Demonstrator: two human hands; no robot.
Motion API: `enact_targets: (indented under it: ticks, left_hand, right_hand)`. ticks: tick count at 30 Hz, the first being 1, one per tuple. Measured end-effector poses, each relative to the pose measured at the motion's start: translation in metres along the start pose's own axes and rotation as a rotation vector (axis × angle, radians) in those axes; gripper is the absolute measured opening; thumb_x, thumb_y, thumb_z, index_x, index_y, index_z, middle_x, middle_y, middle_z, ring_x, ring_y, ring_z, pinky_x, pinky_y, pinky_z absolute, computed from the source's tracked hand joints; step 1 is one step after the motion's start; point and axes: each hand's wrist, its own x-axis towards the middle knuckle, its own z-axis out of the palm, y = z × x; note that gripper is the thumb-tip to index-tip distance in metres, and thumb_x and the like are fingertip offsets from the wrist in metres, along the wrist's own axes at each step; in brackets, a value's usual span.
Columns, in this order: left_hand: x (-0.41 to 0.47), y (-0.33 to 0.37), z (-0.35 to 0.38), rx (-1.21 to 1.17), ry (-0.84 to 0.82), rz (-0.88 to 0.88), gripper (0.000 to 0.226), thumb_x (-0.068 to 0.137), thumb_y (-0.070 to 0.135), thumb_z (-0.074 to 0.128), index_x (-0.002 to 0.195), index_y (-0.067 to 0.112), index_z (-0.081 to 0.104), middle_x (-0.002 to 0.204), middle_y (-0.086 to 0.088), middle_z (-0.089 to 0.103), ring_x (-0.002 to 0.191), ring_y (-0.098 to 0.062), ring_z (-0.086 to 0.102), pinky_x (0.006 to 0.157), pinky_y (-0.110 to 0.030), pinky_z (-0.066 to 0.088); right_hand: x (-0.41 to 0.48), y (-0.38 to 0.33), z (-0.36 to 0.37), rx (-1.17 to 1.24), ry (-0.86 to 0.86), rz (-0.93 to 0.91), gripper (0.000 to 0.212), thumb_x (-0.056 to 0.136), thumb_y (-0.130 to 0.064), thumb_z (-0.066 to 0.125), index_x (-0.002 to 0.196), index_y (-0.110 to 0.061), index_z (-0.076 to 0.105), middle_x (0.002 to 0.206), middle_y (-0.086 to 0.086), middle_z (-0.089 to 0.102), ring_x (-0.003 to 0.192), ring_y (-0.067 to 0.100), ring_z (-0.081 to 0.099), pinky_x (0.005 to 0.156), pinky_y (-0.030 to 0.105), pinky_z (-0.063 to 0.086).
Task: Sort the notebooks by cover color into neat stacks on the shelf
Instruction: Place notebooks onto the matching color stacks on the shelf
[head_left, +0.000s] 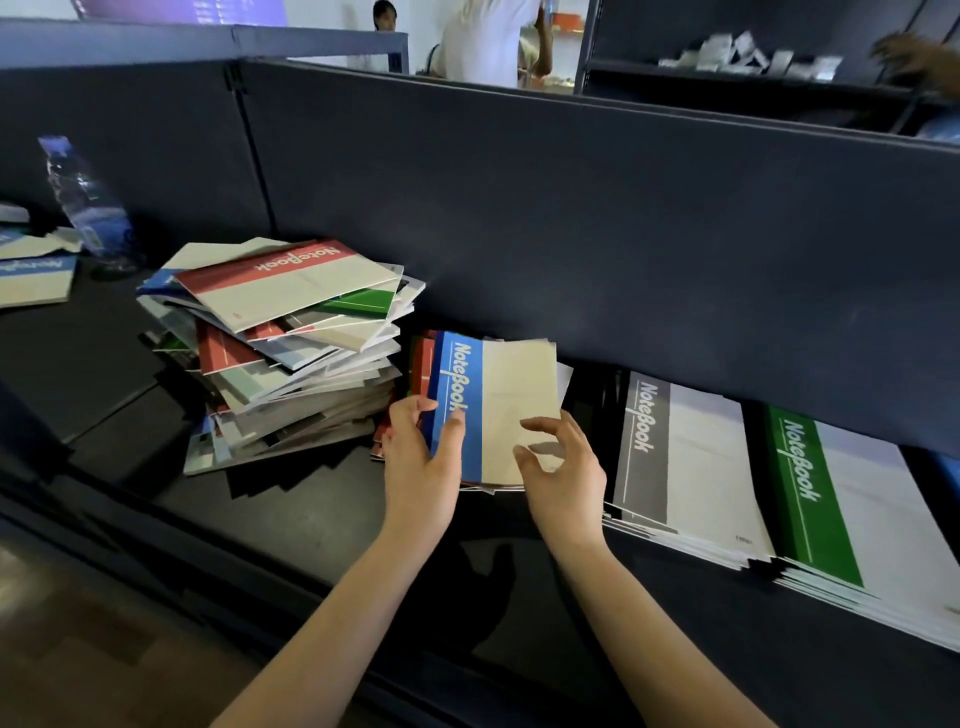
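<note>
Midway along the shelf (322, 514), the left hand (415, 457) grips the blue notebook (498, 410); the right hand (563, 462) curls over its cover, grip unclear. The leaning pile (291, 343) beside could slide if nudged.

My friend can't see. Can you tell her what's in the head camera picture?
A left hand grips a blue notebook by its blue edge on a dark shelf, with the right hand at its corner. A messy pile of notebooks lies to its left; a neat grey stack and green stack lie to its right.
</note>
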Motion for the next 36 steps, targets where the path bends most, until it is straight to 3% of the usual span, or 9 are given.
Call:
enact_targets:
  ticks: [4,7,10,15,19,24,29,32,36]
  left_hand:
    - [-0.006,0.023,0.010,-0.189,0.093,0.106,0.025,0.094,0.009,0.055,0.094,0.031,0.042,0.112,-0.009,0.058,0.089,-0.008,0.059,0.067,-0.008,0.042]
    - [-0.003,0.039,0.021,-0.260,0.121,0.181,0.036,0.089,-0.001,0.057,0.100,0.030,0.044,0.116,-0.009,0.058,0.106,-0.015,0.058,0.088,-0.019,0.047]
    - [0.004,0.048,0.035,-0.317,0.113,0.162,0.052,0.084,-0.012,0.058,0.110,0.030,0.043,0.125,-0.005,0.056,0.117,-0.016,0.056,0.103,-0.032,0.045]
    - [-0.007,0.051,0.081,-0.420,-0.125,0.057,0.058,0.087,-0.009,0.059,0.126,0.029,0.038,0.105,0.009,0.065,0.085,0.007,0.063,0.074,-0.012,0.048]
    - [-0.031,0.052,0.120,-0.405,-0.338,0.067,0.063,0.089,-0.004,0.060,0.128,0.038,0.033,0.107,0.010,0.065,0.095,0.003,0.064,0.085,-0.022,0.050]
    - [-0.064,0.054,0.169,-0.362,-0.539,0.137,0.068,0.084,-0.006,0.065,0.126,0.040,0.038,0.133,0.003,0.052,0.119,-0.003,0.053,0.098,-0.024,0.045]
    - [-0.110,0.054,0.219,-0.394,-0.708,0.150,0.049,0.086,0.000,0.064,0.121,0.029,0.044,0.120,0.015,0.054,0.104,0.009,0.056,0.084,-0.012,0.047]
    - [-0.142,0.050,0.246,-0.410,-0.782,0.058,0.036,0.091,0.013,0.062,0.115,0.036,0.050,0.120,0.014,0.058,0.111,-0.003,0.058,0.096,-0.031,0.050]
    - [-0.174,0.051,0.276,-0.410,-0.763,-0.039,0.033,0.092,0.012,0.061,0.112,0.038,0.054,0.129,0.003,0.057,0.120,-0.014,0.055,0.104,-0.051,0.044]
  right_hand:
    - [0.000,-0.009,-0.016,0.102,0.010,-0.068,0.018,0.086,0.000,0.064,0.093,-0.017,0.065,0.128,-0.010,0.054,0.081,-0.032,0.046,0.069,-0.005,0.033]
    - [0.004,-0.014,-0.034,0.134,0.031,-0.084,0.020,0.087,-0.003,0.065,0.096,-0.021,0.063,0.138,-0.003,0.051,0.085,-0.036,0.041,0.070,-0.005,0.033]
    - [0.009,-0.010,-0.057,0.159,0.066,-0.092,0.025,0.087,-0.007,0.066,0.100,-0.028,0.061,0.136,-0.025,0.041,0.090,-0.025,0.048,0.069,-0.004,0.035]
    - [0.009,0.005,-0.107,0.136,0.213,-0.071,0.028,0.086,-0.007,0.068,0.102,-0.029,0.060,0.122,-0.043,0.038,0.095,-0.010,0.053,0.069,-0.001,0.037]
    - [0.001,0.022,-0.150,0.088,0.331,-0.060,0.034,0.087,-0.005,0.067,0.118,-0.015,0.061,0.102,-0.059,0.042,0.101,-0.008,0.053,0.072,-0.001,0.037]
    - [-0.019,0.043,-0.198,0.098,0.532,-0.046,0.035,0.086,-0.001,0.066,0.098,-0.033,0.060,0.126,-0.031,0.048,0.103,-0.017,0.051,0.076,0.003,0.040]
    - [-0.059,0.072,-0.243,0.117,0.787,0.073,0.022,0.086,-0.003,0.067,0.097,-0.022,0.063,0.112,-0.026,0.056,0.111,-0.012,0.050,0.080,0.000,0.039]
    - [-0.078,0.084,-0.276,0.084,0.910,0.106,0.030,0.085,-0.004,0.068,0.084,-0.032,0.055,0.101,-0.016,0.059,0.101,0.001,0.056,0.072,0.003,0.041]
    - [-0.088,0.094,-0.319,0.050,0.916,0.118,0.033,0.086,-0.002,0.066,0.086,-0.032,0.053,0.100,-0.005,0.060,0.087,-0.008,0.054,0.068,0.005,0.042]
